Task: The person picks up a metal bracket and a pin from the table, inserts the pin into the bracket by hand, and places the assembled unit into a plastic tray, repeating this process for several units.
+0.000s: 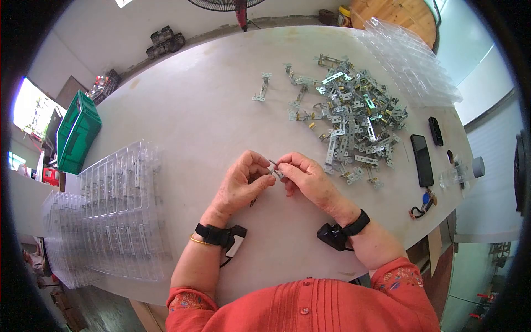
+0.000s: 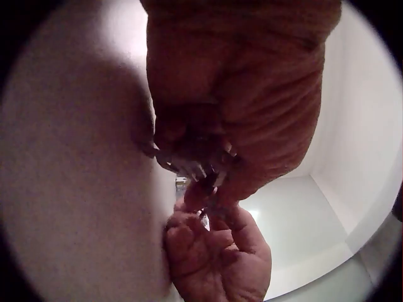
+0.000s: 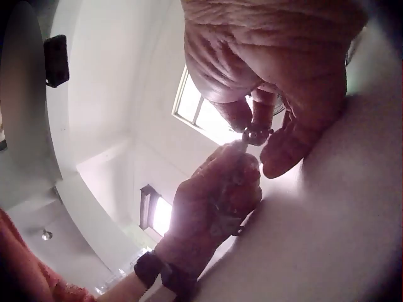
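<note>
Both hands meet over the table (image 1: 221, 122), fingertips close together. My left hand (image 1: 239, 181) has its fingers curled round a metal bracket (image 2: 182, 165), mostly hidden in the palm; one end of it shows below the hand in the right wrist view. Thumb and fingers of my right hand (image 1: 312, 180) pinch a small metal piece (image 3: 257, 135) right at the left fingertips. To the right of the hands lies a heap of similar metal brackets (image 1: 354, 119), some with brass-coloured parts. A single loose bracket (image 1: 263, 87) lies apart from the heap.
Clear plastic trays (image 1: 119, 205) filled with brackets stand at the left. More clear trays (image 1: 409, 63) are stacked at the far right. A phone (image 1: 422, 160), a black case (image 1: 435, 131) and a keyring (image 1: 425, 206) lie near the right edge. A green crate (image 1: 79, 133) stands beyond the left edge.
</note>
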Demonstrator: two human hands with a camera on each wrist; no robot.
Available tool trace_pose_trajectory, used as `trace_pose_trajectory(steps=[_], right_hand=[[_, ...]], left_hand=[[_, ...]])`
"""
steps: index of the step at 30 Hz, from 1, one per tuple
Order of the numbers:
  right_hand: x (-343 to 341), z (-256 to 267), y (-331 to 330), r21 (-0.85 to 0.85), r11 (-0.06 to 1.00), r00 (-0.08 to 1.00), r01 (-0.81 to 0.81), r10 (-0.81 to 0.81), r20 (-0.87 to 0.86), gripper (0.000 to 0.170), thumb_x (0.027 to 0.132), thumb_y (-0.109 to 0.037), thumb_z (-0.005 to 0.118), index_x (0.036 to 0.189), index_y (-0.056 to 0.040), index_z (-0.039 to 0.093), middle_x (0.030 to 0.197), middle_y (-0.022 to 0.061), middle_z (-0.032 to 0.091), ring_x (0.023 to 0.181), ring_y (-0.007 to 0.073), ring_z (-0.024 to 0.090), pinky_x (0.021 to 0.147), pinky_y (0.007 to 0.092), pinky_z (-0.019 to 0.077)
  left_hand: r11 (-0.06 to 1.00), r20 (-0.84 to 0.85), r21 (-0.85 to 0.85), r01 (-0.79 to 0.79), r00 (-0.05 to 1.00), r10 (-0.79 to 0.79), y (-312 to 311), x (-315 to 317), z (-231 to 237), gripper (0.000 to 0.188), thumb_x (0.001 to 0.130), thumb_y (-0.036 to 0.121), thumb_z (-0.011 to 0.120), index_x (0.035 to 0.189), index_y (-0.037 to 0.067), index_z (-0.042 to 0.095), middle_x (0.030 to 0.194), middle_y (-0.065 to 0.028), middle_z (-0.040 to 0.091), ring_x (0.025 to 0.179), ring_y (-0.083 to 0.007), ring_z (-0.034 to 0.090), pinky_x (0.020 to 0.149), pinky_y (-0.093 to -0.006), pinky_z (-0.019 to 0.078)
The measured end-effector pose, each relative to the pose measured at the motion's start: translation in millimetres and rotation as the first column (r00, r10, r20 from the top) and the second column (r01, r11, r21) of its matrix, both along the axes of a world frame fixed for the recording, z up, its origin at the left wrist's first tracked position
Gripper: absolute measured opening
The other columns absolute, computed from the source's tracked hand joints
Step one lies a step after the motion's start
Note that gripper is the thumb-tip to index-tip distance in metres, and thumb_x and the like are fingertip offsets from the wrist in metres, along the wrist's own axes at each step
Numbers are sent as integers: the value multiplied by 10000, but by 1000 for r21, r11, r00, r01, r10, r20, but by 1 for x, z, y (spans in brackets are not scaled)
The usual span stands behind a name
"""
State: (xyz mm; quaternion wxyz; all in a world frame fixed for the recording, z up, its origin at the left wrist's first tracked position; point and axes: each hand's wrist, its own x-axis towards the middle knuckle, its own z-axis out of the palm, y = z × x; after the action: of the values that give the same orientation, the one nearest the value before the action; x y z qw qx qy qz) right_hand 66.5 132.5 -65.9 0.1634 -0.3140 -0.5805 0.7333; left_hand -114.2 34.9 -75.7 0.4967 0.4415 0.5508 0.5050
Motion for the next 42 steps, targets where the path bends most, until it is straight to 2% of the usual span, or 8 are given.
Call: trace_pose_trajectory(steps=[8,14,18,20,23,30,36,42], right_hand=[[-4,-24,2,171,973,975,153,-120,-188,149,1001,-214,596,1014,-70,628,844,-32,603,768,45,553,694,200,466],[-1,-20,9,176,945,942,274,-227,-249,168,1009,-236,589,1018,-72,626,891,-20,623,843,54,560,762,214,475],[-1,-20,9,135,957,939,257,-214,-271,195,1010,-255,587,1021,-65,626,900,-8,633,843,67,575,786,238,501],[-1,-21,10,122,957,937,264,-224,-270,196,1012,-256,584,1023,-65,627,904,-6,637,841,71,583,786,244,506],[1,-20,11,114,959,941,261,-226,-251,199,1013,-255,580,1026,-62,628,908,-2,645,841,78,597,788,250,515],[1,-22,15,66,965,937,256,-230,-263,191,1014,-240,577,1018,-57,631,897,3,655,846,82,613,779,255,531],[1,-27,16,100,958,936,268,-234,-264,183,1011,-233,580,1023,-58,632,894,9,657,830,85,619,777,258,539],[1,-22,14,37,953,923,301,-282,-260,154,1004,-206,585,996,-59,629,870,4,646,820,83,617,735,248,522]], left_hand=[[992,-202,110,63,979,-40,-1,9,-6,281,863,76,722,1061,26,529,823,-33,648,713,-65,553,640,-244,455],[954,-433,172,-247,851,298,3,13,6,146,916,58,673,1026,24,583,845,-1,619,728,-57,534,636,-226,461],[955,-480,155,-251,826,295,4,15,8,160,938,86,650,1064,14,583,838,-13,627,728,-57,537,636,-228,461],[911,-456,253,-327,790,410,5,14,1,154,946,121,619,1045,7,586,798,-97,652,617,-168,569,603,-297,483],[883,-512,277,-380,719,470,6,10,1,150,952,124,606,1042,5,589,807,-111,651,674,-188,593,655,-318,500],[935,-546,128,-332,763,345,8,20,7,230,914,199,671,1005,4,588,830,-116,625,719,-188,590,672,-328,499],[968,-743,149,-204,622,246,10,34,14,307,863,252,731,918,-7,576,808,-93,605,681,-183,572,639,-325,491],[968,-758,141,-210,606,242,24,39,6,336,860,286,700,868,-28,582,816,-175,617,704,-309,595,659,-409,489]])
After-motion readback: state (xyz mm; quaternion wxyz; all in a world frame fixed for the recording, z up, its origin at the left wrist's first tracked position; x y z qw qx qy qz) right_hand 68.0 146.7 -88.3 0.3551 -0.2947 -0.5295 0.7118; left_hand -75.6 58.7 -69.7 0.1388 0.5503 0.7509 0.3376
